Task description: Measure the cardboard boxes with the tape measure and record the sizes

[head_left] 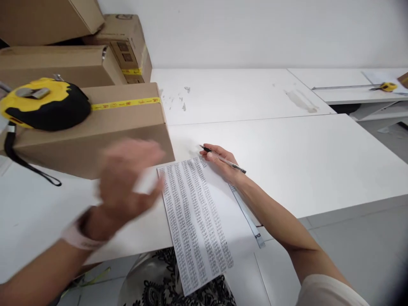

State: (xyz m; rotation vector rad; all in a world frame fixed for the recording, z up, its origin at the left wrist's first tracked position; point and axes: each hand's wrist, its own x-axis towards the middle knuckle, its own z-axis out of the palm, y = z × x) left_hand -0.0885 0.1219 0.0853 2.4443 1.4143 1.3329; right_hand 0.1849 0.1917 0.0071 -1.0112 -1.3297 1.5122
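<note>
My right hand (221, 162) rests on the top right of a printed sheet (199, 216) full of small rows of text, its fingers closed round a pen (223, 159) whose tip points left. The sheet lies on the white table (302, 161) and hangs over its near edge. My left hand (126, 180) hovers blurred in front of a cardboard box (105, 131), fingers smeared by motion, with a pale band on the wrist. A yellow and black tape measure (44, 103) sits on top of that box, its yellow blade stretched right along the lid.
More cardboard boxes (127, 46) are stacked at the back left against the wall. A second tape measure (388, 87) lies on another white table at the far right. Grey floor lies below to the right.
</note>
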